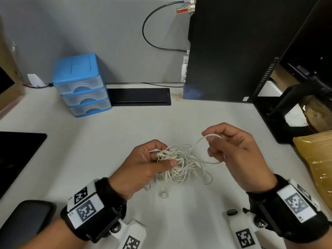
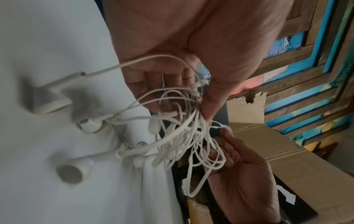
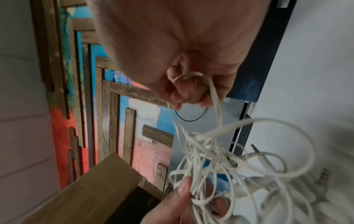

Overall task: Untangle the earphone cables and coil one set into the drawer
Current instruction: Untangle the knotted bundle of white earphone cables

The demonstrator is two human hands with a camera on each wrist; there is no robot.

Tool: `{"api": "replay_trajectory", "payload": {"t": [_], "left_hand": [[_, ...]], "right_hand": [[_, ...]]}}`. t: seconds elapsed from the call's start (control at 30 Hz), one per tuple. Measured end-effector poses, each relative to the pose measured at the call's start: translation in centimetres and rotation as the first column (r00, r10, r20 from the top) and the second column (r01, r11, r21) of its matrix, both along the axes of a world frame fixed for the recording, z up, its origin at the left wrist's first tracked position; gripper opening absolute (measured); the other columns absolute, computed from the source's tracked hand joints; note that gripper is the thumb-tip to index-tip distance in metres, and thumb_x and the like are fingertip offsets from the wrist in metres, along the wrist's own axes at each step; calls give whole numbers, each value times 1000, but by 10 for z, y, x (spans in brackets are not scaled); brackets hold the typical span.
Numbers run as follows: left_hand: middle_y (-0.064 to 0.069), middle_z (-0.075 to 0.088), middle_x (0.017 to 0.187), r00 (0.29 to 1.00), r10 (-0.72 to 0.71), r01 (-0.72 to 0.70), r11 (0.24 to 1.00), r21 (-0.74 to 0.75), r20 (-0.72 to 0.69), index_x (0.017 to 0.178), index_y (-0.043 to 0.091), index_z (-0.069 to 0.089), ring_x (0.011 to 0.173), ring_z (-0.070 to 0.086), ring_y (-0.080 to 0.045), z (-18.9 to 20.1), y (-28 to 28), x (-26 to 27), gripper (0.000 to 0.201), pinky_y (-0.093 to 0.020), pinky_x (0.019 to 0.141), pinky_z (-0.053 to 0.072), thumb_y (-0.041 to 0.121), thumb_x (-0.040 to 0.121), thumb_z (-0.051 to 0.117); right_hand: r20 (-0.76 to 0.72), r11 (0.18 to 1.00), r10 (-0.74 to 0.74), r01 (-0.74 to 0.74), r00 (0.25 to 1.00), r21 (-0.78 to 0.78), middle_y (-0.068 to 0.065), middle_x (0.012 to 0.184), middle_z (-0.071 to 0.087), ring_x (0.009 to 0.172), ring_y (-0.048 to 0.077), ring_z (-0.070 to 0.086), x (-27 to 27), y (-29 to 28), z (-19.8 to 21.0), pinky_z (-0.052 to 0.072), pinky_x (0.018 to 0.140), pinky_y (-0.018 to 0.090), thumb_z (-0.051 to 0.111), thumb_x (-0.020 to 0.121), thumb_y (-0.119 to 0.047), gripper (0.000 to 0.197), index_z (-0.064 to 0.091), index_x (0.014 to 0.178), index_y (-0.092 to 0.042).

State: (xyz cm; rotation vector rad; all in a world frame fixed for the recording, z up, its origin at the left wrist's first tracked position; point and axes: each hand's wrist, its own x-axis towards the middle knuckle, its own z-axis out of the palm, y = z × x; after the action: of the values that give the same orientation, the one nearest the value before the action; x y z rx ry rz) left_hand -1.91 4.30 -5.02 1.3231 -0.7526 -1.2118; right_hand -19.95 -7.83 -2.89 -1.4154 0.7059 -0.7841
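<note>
Untangling in hand: my left hand (image 1: 143,164) grips the cable knot (image 1: 181,164); my right hand (image 1: 237,155) pinches one loop (image 1: 212,136) beside it. Next, I judge, draw that loop free gently.

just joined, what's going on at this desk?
A person is working apart a white earphone tangle above the desk. The left hand grips the knotted bunch; the right hand pinches one loop pulled out to the side. Earbuds dangle below. The blue drawer unit at the back is shut, so nothing is coiled away yet.
</note>
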Motion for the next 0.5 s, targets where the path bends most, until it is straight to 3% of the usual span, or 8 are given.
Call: {"api": "replay_trajectory", "payload": {"t": [0.13,0.23,0.33,0.4,0.5], "left_hand": [[-11,73,75,999,0,0,1000,-7,-35,96,-1,58,59,66,-11,-2,0,0,19,-17,58,49,-8,81,66],[-17,73,83,999,4,-5,1000,-15,-40,100,-5,58,68,68,-17,-2,-1,1,22,-21,63,52,-3,81,68],[-18,73,87,999,-5,4,1000,-15,-37,100,-3,59,73,68,-20,-1,0,0,30,-23,68,53,6,75,72],[-19,74,89,999,-24,23,1000,-15,-27,100,-1,59,77,68,-22,-1,1,0,33,-24,71,53,4,74,79],[-20,69,87,999,-45,45,999,-11,-4,98,0,58,80,62,-27,-4,1,1,36,-27,72,51,4,67,78]], "right_hand": [[-93,972,191,-201,977,-119,7,60,50,49,16,34,-5,6,2,34,48,24,67,80,-5,13,74,84,-14],[-156,953,264,-283,952,-109,20,57,43,51,33,31,-5,11,3,31,49,35,74,79,-17,6,74,85,-15],[-179,958,229,-254,957,-132,33,64,49,52,32,36,-3,13,1,35,54,31,79,77,-31,17,74,84,-16],[-201,965,181,-214,963,-155,29,70,60,51,28,42,-1,12,0,37,54,29,76,77,-31,14,74,81,-18],[-250,960,163,-212,955,-185,5,64,65,39,7,36,-1,11,-2,34,47,16,74,84,-18,4,74,80,-15]]}}
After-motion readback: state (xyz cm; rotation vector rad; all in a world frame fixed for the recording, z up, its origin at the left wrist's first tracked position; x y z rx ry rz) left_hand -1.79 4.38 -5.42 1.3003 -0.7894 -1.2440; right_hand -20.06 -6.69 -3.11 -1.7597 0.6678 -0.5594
